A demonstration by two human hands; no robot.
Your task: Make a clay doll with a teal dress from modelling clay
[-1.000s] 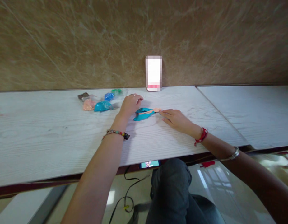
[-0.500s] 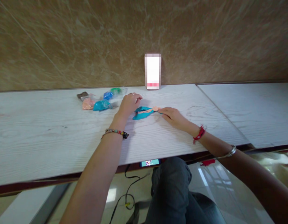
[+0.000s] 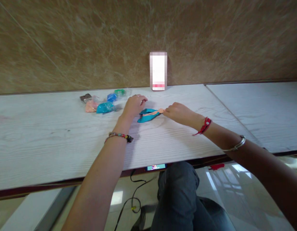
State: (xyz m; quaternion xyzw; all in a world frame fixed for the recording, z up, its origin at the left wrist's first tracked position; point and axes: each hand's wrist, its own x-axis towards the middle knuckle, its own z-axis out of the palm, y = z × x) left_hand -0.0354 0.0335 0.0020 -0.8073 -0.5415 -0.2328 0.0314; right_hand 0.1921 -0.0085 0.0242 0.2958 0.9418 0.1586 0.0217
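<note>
A flat, leaf-shaped blue piece of modelling clay [image 3: 148,118] lies on the white table, with a thin peach strip along it and a peach lump at its right end. My right hand [image 3: 178,112] pinches that right end between thumb and fingers; the fingertips hide the very tip. At the other end, my left hand [image 3: 134,106] rests with its fingers loosely bent and apart, close to the blue edge. Whether its thumb touches the clay is hard to see. Nothing shows in the left fingers.
Left of my hands lie several clear bags of clay: blue-green [image 3: 105,107], peach [image 3: 91,106], darker blue [image 3: 112,97], green [image 3: 119,92] and brown [image 3: 86,97]. A phone with a blurred screen [image 3: 158,70] leans on the marbled wall. Below the table edge sits another lit screen [image 3: 156,167].
My right hand has risen slightly and rolled over, its fingers more curled at the clay's right end. The left hand has stayed in place.
</note>
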